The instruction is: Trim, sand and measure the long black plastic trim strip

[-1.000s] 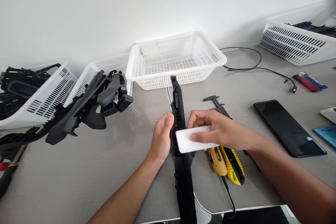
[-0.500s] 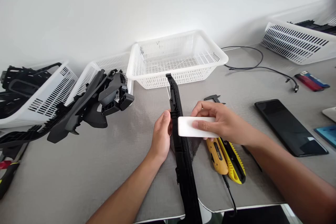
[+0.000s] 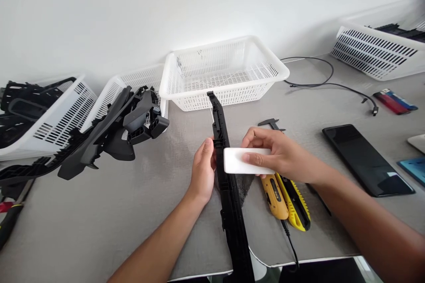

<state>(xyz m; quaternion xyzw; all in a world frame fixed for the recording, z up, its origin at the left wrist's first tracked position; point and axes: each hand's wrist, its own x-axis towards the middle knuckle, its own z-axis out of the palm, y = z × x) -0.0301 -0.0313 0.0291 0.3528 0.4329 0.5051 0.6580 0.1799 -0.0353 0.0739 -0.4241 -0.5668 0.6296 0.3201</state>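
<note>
A long black plastic trim piece [image 3: 229,203] runs up the middle of the view, its far tip near the white basket. My left hand [image 3: 203,170] is closed around its left side, thumb on top and the other fingers hidden behind it. Between thumb and fingers, my right hand [image 3: 268,152] grips a white rectangular block [image 3: 241,161]. The block's left end touches or overlaps the trim's right edge; I cannot tell which. Below my right hand lie a yellow corded tool [image 3: 275,196] and a yellow utility knife [image 3: 295,205]. A caliper [image 3: 270,123] shows just behind that hand.
A white basket [image 3: 222,97] stands at the back. Black plastic parts [image 3: 109,128] lie over baskets on the left. Rightward are a black phone [image 3: 367,159], lighters [image 3: 395,101], a cable [image 3: 327,84] and another basket [image 3: 375,55]. The table's front edge [image 3: 308,261] crosses the bottom.
The trim piece and the white block have shifted very slightly left in view. Both hands keep the same hold.
</note>
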